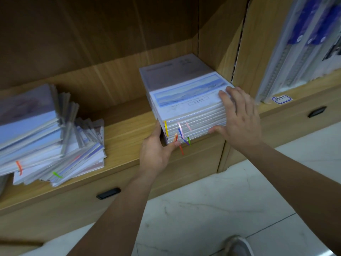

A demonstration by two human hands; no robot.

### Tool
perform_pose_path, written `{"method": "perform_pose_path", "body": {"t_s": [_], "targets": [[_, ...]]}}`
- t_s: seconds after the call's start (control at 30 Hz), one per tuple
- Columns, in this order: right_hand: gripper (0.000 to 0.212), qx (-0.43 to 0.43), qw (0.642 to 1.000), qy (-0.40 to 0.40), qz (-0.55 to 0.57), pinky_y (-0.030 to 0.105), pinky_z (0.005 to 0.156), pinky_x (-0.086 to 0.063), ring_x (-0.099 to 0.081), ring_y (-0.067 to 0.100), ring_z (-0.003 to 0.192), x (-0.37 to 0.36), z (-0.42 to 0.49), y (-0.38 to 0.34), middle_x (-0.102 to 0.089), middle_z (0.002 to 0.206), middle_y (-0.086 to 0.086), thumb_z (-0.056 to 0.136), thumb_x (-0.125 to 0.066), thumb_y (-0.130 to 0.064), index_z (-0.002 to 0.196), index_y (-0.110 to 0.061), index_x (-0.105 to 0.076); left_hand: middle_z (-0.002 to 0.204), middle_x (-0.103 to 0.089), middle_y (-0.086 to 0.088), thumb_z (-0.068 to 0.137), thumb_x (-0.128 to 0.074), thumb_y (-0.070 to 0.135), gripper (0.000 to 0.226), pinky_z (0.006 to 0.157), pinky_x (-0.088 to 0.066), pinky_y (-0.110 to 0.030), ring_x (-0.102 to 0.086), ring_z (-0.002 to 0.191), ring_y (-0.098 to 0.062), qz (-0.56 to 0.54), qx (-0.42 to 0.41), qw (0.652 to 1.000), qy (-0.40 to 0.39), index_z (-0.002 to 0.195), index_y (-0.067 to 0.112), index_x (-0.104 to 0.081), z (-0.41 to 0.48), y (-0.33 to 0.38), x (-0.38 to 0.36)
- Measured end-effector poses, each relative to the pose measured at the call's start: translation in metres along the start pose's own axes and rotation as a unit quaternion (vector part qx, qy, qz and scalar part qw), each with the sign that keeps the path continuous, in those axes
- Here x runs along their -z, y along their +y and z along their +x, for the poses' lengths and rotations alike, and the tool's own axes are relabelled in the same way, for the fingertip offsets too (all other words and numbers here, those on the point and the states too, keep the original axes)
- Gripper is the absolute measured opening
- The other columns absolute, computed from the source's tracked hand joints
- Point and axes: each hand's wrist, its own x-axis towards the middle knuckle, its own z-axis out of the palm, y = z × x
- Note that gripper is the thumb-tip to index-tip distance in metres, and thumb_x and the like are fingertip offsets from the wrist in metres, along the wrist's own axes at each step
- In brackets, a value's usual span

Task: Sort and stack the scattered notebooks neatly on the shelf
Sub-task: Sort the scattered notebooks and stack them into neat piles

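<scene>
One wide-angle camera, worn on the person's head, looks forward and steeply down at close range. It faces the open wooden shelf [125,130] from the front (straight lines bow near the edges); the tiled floor [212,209] fills the lower frame.

**Two notebook heaps on one shelf, hands at the right one**

A squared stack of notebooks [184,97] sits at the right end of the shelf [127,130], close beside the partition [230,52]; a loose pile of notebooks [46,141] lies well apart at the left end, its lower books fanned toward the front edge; the left hand [156,152] is at the stack's front left corner, thumb on the front face, fingers round the left side; the right hand [239,119] lies against the front right corner, fingers over the top book; ribbon markers [181,132] hang down the stack's front; right of the partition stand upright files [299,48], a label [281,99] on the ledge before them; a drawer handle [108,193] sits below the shelf; under all, the floor [203,209], with a shoe [238,244] nearest the camera
</scene>
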Motion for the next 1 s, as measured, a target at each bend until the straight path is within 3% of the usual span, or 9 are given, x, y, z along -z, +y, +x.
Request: {"method": "perform_pose_path", "body": {"t_s": [0.07,0.23,0.33,0.47,0.57,0.7,0.87,1.0], "targets": [[0.116,-0.011,1.0,-0.014,0.014,0.053,0.114,-0.033,-0.034,0.036,0.143,0.006,0.0,-0.002,-0.039,0.151,0.017,0.059,-0.081,-0.066,0.149,-0.011,-0.034,0.085,-0.064,0.026,0.069,-0.088,0.034,0.067,0.066,-0.04,-0.007,-0.058,0.081,0.005,-0.028,0.004,1.0,-0.004,0.128,0.029,-0.058,0.002,0.0,0.002],[0.102,-0.036,0.997,-0.012,0.06,0.05,0.109,-0.039,-0.043,0.037,0.132,0.026,-0.013,0.003,-0.043,0.144,0.018,0.062,-0.084,-0.057,0.143,-0.009,-0.044,0.105,-0.069,0.02,0.067,-0.088,0.038,0.073,0.074,-0.041,-0.013,-0.062,0.097,-0.003,-0.026,0.011,0.999,-0.038,0.13,0.031,-0.054,0.003,0.0,0.008],[0.096,-0.126,0.985,-0.055,0.102,0.047,0.101,-0.044,-0.048,0.035,0.121,0.028,-0.024,0.014,-0.049,0.132,0.017,0.063,-0.082,-0.057,0.137,-0.008,-0.046,0.111,-0.068,0.016,0.07,-0.085,0.04,0.066,0.079,-0.044,-0.023,-0.061,0.101,-0.008,0.007,0.0,0.999,-0.033,0.128,0.033,-0.054,-0.002,-0.001,0.008],[0.082,-0.265,0.936,-0.137,0.185,0.036,0.092,-0.042,-0.052,0.026,0.114,0.015,-0.032,0.017,-0.053,0.118,0.005,0.066,-0.085,-0.052,0.127,-0.009,-0.05,0.123,-0.061,0.006,0.072,-0.072,0.062,0.061,0.091,-0.045,-0.033,-0.051,0.116,-0.02,0.094,-0.011,0.995,-0.013,0.123,0.033,-0.055,-0.003,-0.005,0.006],[0.066,-0.327,0.909,-0.143,0.215,0.036,0.077,-0.046,-0.054,0.02,0.096,0.004,-0.026,0.016,-0.049,0.104,-0.003,0.067,-0.086,-0.053,0.107,-0.016,-0.05,0.12,-0.061,0.009,0.072,-0.064,0.069,0.061,0.087,-0.045,-0.034,-0.052,0.114,-0.021,0.127,-0.016,0.992,-0.014,0.122,0.035,-0.054,-0.001,-0.008,0.003],[0.067,-0.361,0.905,-0.118,0.191,0.04,0.066,-0.046,-0.052,0.02,0.079,-0.007,-0.02,0.015,-0.046,0.087,-0.007,0.058,-0.086,-0.061,0.09,-0.02,-0.044,0.121,-0.06,0.01,0.08,-0.061,0.066,0.052,0.081,-0.039,-0.033,-0.05,0.113,-0.02,0.19,-0.017,0.981,0.02,0.121,0.035,-0.057,-0.005,-0.005,-0.004],[0.064,-0.373,0.888,-0.117,0.244,0.042,0.068,-0.048,-0.052,0.019,0.077,-0.006,-0.022,0.018,-0.051,0.088,-0.003,0.059,-0.088,-0.056,0.088,-0.02,-0.044,0.119,-0.061,0.009,0.079,-0.067,0.061,0.052,0.095,-0.041,-0.038,-0.048,0.115,-0.019,0.161,-0.012,0.987,0.011,0.12,0.032,-0.057,-0.004,-0.001,-0.002],[0.051,-0.374,0.869,-0.134,0.294,0.043,0.069,-0.048,-0.051,0.016,0.07,-0.001,-0.02,0.032,-0.054,0.077,-0.003,0.064,-0.089,-0.049,0.079,-0.026,-0.045,0.099,-0.057,0.015,0.077,-0.07,0.061,0.049,0.102,-0.039,-0.042,-0.048,0.109,-0.013,0.124,0.003,0.992,0.017,0.114,0.031,-0.057,-0.003,0.006,0.0]]}}
